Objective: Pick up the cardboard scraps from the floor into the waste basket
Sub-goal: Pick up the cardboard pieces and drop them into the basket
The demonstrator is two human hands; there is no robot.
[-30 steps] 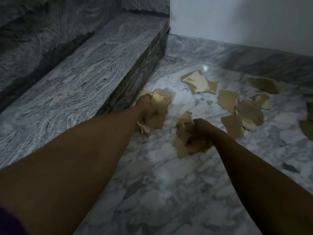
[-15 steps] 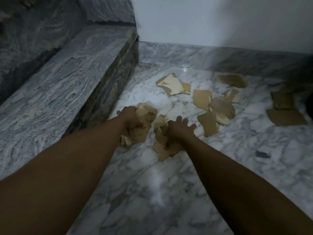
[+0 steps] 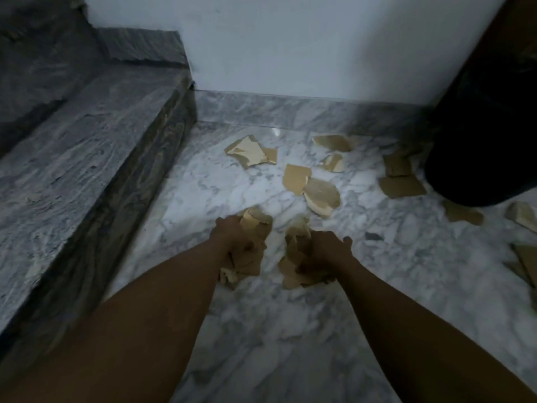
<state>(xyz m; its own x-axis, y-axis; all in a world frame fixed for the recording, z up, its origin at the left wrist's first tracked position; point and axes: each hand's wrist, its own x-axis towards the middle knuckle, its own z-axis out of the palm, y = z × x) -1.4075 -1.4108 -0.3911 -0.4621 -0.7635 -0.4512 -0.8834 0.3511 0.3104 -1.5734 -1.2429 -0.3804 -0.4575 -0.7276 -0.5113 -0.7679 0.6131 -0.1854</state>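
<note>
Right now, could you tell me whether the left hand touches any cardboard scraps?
Touching. The head view shows the left hand gripping a bunch of cardboard scraps.

On the floor (image 3: 261, 330) lie cardboard scraps (image 3: 296, 178), step (image 3: 87, 158) left, waste basket (image 3: 482, 126) right.

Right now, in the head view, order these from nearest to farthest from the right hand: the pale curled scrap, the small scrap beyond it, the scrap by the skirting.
1. The pale curled scrap, just ahead of the right hand, which grips a bunch of scraps.
2. The small scrap, farther ahead, mid-floor.
3. The scrap by the skirting, farthest, near the wall.
</note>
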